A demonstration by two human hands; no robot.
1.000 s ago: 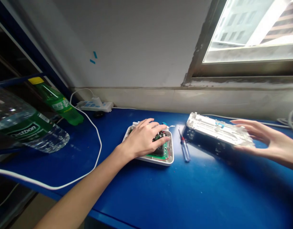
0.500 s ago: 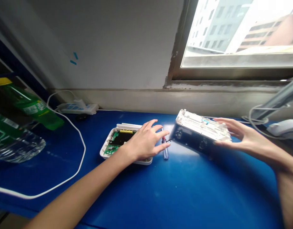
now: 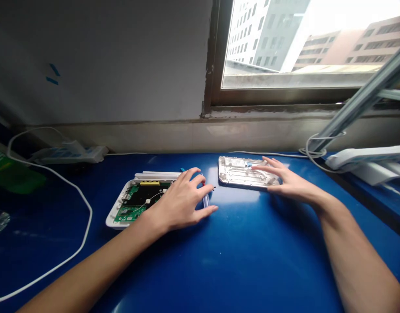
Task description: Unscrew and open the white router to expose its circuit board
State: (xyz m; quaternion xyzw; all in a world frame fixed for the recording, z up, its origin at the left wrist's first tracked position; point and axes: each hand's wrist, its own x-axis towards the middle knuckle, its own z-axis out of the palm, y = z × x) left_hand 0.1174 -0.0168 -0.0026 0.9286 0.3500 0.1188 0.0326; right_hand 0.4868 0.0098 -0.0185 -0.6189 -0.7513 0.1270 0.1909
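Observation:
An opened white router base (image 3: 112, 219), with a green circuit board (image 3: 134, 211) showing in it, lies left of centre on the blue table. My left hand (image 3: 180, 202) is over its right end, fingers apart and nothing held. A screwdriver with a clear blue handle (image 3: 206, 201) lies by those fingers, partly hidden. To the right, the white plastic router cover (image 3: 235, 174) rests with its ribbed inside facing up. My right hand (image 3: 291, 182) is at the cover's right end, its fingers spread over the edge and the thumb by the near corner.
A white cable (image 3: 85, 221) loops across the left side, near a power strip (image 3: 92, 154) and a green bottle (image 3: 14, 169). At the right are a metal pole (image 3: 356, 104) wound with cable and a white device (image 3: 365, 161). A wall and window close off the back.
My right hand has lowered the tilted cover flat onto the table, and its fingers have spread. My left hand stays over the router base. The view has turned to the right.

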